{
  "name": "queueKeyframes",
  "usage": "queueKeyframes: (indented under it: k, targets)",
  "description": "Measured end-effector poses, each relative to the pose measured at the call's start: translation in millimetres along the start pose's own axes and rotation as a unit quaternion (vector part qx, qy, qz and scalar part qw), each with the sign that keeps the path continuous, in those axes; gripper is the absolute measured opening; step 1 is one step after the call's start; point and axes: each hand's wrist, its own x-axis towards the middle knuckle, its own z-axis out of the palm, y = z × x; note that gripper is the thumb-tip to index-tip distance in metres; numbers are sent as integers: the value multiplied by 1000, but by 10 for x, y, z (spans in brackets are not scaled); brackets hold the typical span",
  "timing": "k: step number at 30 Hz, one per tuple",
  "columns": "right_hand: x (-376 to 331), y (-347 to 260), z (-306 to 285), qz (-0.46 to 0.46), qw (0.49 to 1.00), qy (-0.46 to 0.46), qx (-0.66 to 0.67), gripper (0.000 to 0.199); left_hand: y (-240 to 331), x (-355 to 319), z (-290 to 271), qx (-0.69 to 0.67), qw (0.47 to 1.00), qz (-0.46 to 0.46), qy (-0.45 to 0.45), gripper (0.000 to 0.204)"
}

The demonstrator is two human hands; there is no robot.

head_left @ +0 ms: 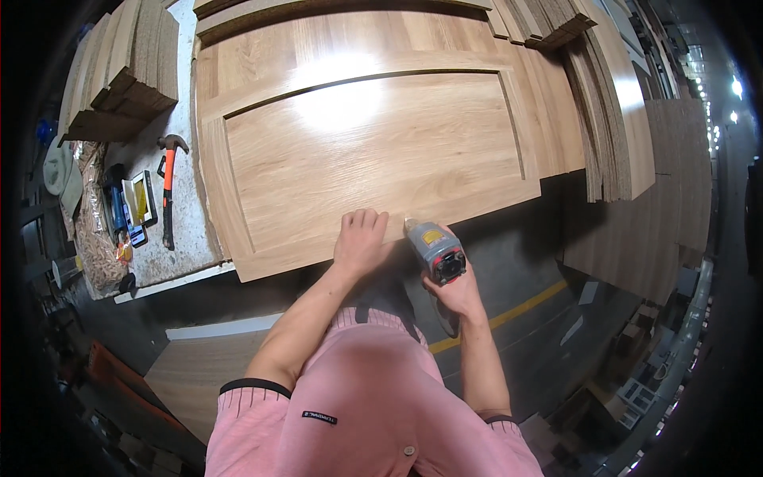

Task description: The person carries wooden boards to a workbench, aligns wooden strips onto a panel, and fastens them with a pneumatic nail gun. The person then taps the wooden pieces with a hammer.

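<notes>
A pale wood-grain panel (373,151) with a raised frame, like a cabinet door, lies flat in front of me. My left hand (363,241) rests on its near frame strip, fingers together on the wood and thumb out to the right. My right hand (458,288) is wrapped round the handle of a grey nail gun (435,248) with a yellow label and a red and black end. The nail gun's nose meets the near frame strip, just right of my left hand. The gun's body hides part of my right fingers.
A claw hammer (168,191) with an orange handle lies left of the panel, beside a small box (140,197) and a plastic bag (99,254). Board strips are stacked at the left (131,63) and right (612,119). A yellow line (517,312) crosses the floor.
</notes>
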Motion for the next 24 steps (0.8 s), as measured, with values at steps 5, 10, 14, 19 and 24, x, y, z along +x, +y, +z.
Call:
queueKeyframes:
  k: [5,10,14,19,24]
  targets:
    - [3,-29,-8,18,999,-20,20,83,6,4,-17,0,1000,-1,-5,63]
    - [-75,60,-160,-4,1000,-7,24,84,33,-5,-13,10,1000,-7,-14,63]
    - [-98,133,-521,-31,999,32,27,83,170,104,-21,2,1000,-30,-5,64]
    - [55,291,-927,-36,997,51,-38,83,543,503,231,-22,1000,-20,-9,62]
    - [209,435,-1235,18,998,53,-20,81,840,842,560,-4,1000,-5,5,56]
